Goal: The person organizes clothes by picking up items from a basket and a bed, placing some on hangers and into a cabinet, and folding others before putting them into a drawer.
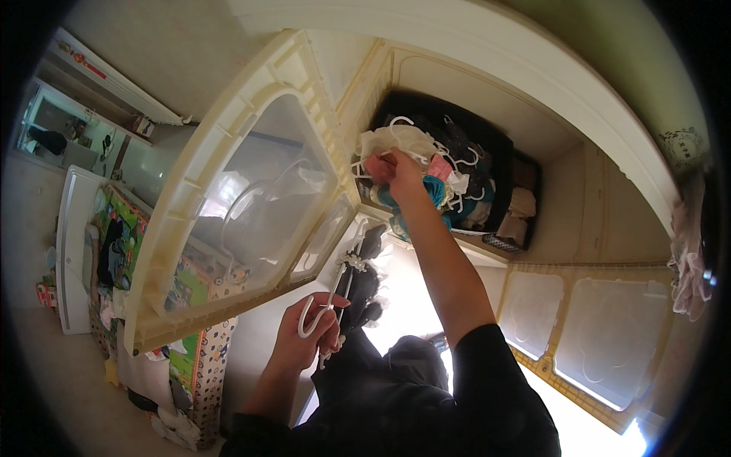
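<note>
Low in front of me, my left hand (pixel 308 331) is closed around a white clothes hanger (pixel 306 316). A dark garment (pixel 364 286) with pale, bead-like trim hangs beside that hand. My right arm stretches up into an open cabinet, where my right hand (pixel 402 174) is closed on a pink cloth (pixel 377 169). Under and around this hand lies a heap of clothes: a cream garment (pixel 403 141), a shiny teal one (pixel 435 189) and several white hangers. The heap fills a black bin (pixel 499 164). My right fingertips are partly hidden.
A cream cabinet door with a translucent panel (pixel 266 175) swings out at left; another door (pixel 609 331) stands at lower right. A dark basket (pixel 502 242) with beige cloth sits beside the bin. A bed with a patterned green cover (pixel 126 221) is at far left.
</note>
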Available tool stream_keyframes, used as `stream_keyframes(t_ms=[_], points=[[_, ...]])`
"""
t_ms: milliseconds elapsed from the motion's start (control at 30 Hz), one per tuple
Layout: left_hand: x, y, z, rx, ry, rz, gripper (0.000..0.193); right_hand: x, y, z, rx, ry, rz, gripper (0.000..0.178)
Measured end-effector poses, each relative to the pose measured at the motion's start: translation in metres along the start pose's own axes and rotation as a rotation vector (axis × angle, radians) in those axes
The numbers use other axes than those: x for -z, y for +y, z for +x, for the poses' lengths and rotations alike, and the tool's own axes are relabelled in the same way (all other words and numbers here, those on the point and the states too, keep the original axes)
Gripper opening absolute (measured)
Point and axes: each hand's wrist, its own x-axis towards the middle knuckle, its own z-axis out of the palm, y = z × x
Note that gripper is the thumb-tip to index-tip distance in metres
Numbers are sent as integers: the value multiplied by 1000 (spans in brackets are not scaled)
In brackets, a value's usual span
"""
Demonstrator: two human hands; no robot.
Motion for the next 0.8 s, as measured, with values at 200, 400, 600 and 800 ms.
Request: stream_keyframes(t_ms=[200,400,600,800], points=[[1,-4,6,-21,-38,-32,21,-1,-44,-94,264,-76,-166,32],[-6,-6,12,24,-43,13,21,10,-107,-211,360,-111,-137,32],[-17,-3,17,-24,-87,20,24,29,-151,-301,421,-36,-271,23],[-27,-2,22,-53,-138,16,27,62,-183,-352,528,-286,-289,19]])
